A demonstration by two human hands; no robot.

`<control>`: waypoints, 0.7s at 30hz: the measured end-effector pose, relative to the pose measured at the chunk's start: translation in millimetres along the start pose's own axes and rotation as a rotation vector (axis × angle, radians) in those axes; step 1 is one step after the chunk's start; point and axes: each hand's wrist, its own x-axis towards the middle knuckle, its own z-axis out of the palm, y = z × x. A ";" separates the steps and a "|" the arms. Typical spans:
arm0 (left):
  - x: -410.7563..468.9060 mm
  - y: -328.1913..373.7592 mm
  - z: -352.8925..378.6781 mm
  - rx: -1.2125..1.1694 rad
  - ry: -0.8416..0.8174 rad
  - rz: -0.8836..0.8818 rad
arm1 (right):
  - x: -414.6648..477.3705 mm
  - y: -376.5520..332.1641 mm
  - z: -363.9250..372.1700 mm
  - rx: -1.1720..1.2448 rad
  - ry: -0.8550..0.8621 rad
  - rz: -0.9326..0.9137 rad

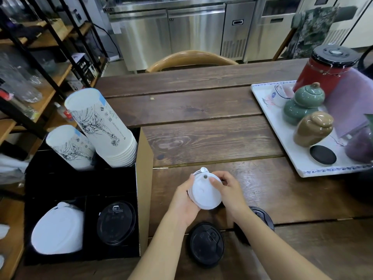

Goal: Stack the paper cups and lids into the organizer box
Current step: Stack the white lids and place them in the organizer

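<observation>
Both hands hold a small stack of white lids (204,191) above the wooden table. My left hand (185,201) cups its left side and my right hand (228,190) pinches its right edge. The black organizer box (80,184) stands at the left. Its back compartments hold two stacks of printed paper cups, a tall one (105,126) and a short one (70,148). The front compartments hold white lids (58,229) and black lids (116,222). A black lid (206,243) lies on the table by my left forearm. Another black lid (262,216) is partly hidden behind my right wrist.
A white tray (278,126) at the right carries a red canister (327,73), green (303,104) and brown (312,128) ceramic jars and a black coaster (323,154). A wooden chair back (189,58) stands across the table. Shelving with glassware (30,77) rises at the left.
</observation>
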 end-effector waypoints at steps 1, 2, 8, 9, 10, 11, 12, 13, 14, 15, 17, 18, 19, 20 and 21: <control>-0.2 -0.7 0.8 -0.030 0.008 -0.011 | 0.3 0.6 -0.2 0.007 0.007 0.004; -0.5 -1.3 1.2 -0.057 0.019 -0.022 | 0.7 1.6 -0.3 0.012 0.012 0.007; -2.5 -8.0 5.9 -0.086 0.029 0.007 | 1.6 5.8 -1.8 0.013 0.041 0.019; -2.8 -9.0 6.2 -0.088 0.019 0.008 | 1.7 6.0 -3.1 0.014 0.045 0.017; -3.1 -9.5 6.3 -0.090 0.002 0.005 | 2.1 6.2 -4.6 0.021 0.050 0.015; -3.4 -10.2 5.9 -0.082 -0.020 0.001 | 2.0 5.8 -6.1 0.034 0.056 0.013; -3.7 -11.4 4.9 -0.054 -0.037 0.000 | 2.0 5.3 -7.5 0.048 0.062 0.014; -4.1 -12.8 4.5 -0.007 -0.045 0.008 | 1.9 4.8 -8.5 0.064 0.063 0.018; -3.6 -14.6 3.8 0.043 -0.032 0.024 | 2.1 4.7 -9.0 0.078 0.061 0.024; -3.8 -15.4 3.7 0.083 -0.003 0.040 | 2.1 4.9 -9.3 0.089 0.060 0.030; -7.1 -14.1 4.0 0.149 0.078 0.061 | 0.5 3.1 -9.1 0.111 0.051 0.022; -9.1 -12.6 3.0 0.191 0.111 0.071 | -0.5 1.9 -8.6 0.119 0.041 0.008; -11.5 -10.5 1.6 0.235 0.139 0.082 | -1.8 0.2 -7.9 0.121 0.028 -0.008; -14.7 -7.8 -0.3 0.275 0.160 0.099 | -2.9 -1.5 -6.9 0.116 0.016 -0.022; -18.7 -4.3 -2.3 0.306 0.175 0.125 | -4.2 -4.1 -5.2 0.114 0.003 -0.034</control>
